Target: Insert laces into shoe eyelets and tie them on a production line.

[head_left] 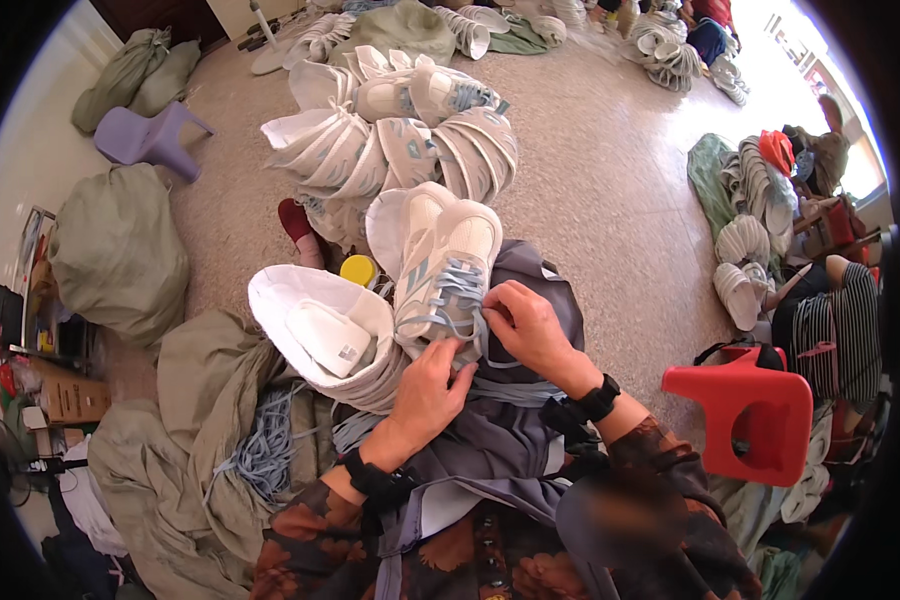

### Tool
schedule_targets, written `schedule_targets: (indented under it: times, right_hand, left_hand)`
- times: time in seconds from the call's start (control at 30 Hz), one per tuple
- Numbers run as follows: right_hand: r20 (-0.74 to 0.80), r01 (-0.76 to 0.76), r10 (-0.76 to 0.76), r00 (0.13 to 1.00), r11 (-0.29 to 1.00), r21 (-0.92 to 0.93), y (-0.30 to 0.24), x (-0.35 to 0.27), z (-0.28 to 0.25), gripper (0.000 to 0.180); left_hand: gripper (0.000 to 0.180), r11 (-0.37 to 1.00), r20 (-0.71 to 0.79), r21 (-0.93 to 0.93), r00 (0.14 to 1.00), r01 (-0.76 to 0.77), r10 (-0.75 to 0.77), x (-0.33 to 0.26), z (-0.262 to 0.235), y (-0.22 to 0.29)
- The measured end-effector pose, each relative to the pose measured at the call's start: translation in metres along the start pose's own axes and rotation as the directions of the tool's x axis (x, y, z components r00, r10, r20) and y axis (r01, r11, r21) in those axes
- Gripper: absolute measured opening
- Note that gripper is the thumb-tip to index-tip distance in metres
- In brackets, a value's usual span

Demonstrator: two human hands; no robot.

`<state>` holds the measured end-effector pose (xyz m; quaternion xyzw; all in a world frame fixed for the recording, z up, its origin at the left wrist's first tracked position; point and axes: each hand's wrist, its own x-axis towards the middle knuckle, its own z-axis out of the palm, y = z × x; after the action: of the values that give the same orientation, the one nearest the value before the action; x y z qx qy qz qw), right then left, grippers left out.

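Head view. Cardboard box [70, 398] at 9 o'clock, plain brown, lettering unreadable. Left hand [428, 385] closed on heel end of white lace-up sneaker with pale blue laces [440, 270]. Shoe lies just ahead of both hands on the lap, long axis toward 12 o'clock. Right hand [530, 325], nearer the laces, pinches pale blue lace [473, 322]. Red plastic stool [745, 410] at 3 o'clock.

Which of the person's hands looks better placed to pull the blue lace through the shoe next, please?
Probably the right hand: it pinches the blue lace at the eyelets, while the left hand steadies the shoe from below.
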<state>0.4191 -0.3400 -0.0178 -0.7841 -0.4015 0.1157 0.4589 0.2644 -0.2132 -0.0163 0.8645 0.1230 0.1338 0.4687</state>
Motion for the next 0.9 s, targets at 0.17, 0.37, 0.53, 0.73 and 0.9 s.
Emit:
schedule_targets:
  times: [0.17,0.37,0.53,0.73,0.9]
  right_hand:
    - [0.014,0.015,-0.015,1.0,1.0,-0.008,0.004,0.008,0.005,0.007]
    - [0.234,-0.241,0.185,0.955,0.941,0.239,0.011,0.026,-0.008,0.008]
    - [0.286,-0.262,0.177,0.942,0.92,0.293,0.009,0.029,-0.019,0.011]
    - [0.298,-0.317,0.227,0.927,0.899,0.301,0.023,0.014,-0.02,0.007]
    - [0.294,-0.334,0.232,0.927,0.868,0.367,0.025,0.008,-0.015,0.014]
  left_hand:
    - [0.02,0.998,0.018,0.069,1.0,0.012,-0.013,0.014,0.006,-0.004]
    - [0.018,0.989,-0.042,0.138,0.997,-0.061,0.067,0.021,0.023,-0.015]
    - [0.019,0.993,-0.009,0.117,1.0,-0.017,0.018,0.02,0.022,-0.015]
    - [0.02,0.993,-0.004,0.109,0.999,-0.041,0.041,0.02,0.02,-0.015]
    - [0.019,0.992,-0.003,0.116,0.998,-0.059,0.059,0.017,0.018,-0.013]
